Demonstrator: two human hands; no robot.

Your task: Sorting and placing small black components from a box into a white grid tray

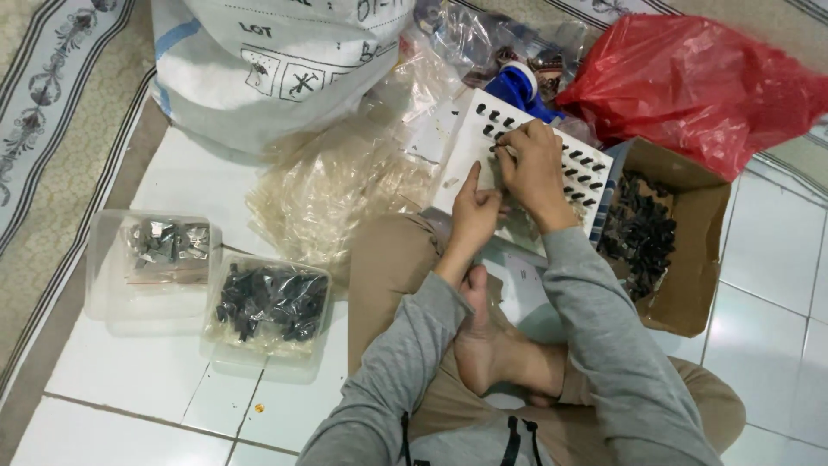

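- White card board (pixel 470 151) — a flat sheet pierced with rows of small slots, many filled with little black clips (pixel 580 177) — lies propped on the person's knee and serves as the landmark for everything else.
- Right hand (pixel 535 168) sits on top of the board near its upper middle; its grip is pinched shut on one small black clip at the fingertips, pressed against the board's surface.
- Left hand (pixel 474 211) rests on the board's near edge, just beside the right hand; its grip holds nothing — the forefinger is stretched out flat on the white sheet, steadying it.
- Brown cardboard box (pixel 690 259) stands just right of the board, touching its edge, with a heap of loose black clips inside.
- Red plastic bag (pixel 699 78) lies beyond the board, to its upper right.
- Blue plastic piece (pixel 517 86) pokes out just past the board's far edge.
- Crumpled clear plastic bags (pixel 336 185) spread out left of the board.
- White woven sack (pixel 276 60) stands beyond those, well left of the board.
- Two clear plastic tubs (pixel 155 267) sit on the white tiled floor (pixel 121 380), well apart to the board's left, each holding bagged dark parts.
- Bare foot (pixel 487 345) is tucked near the board's near side.
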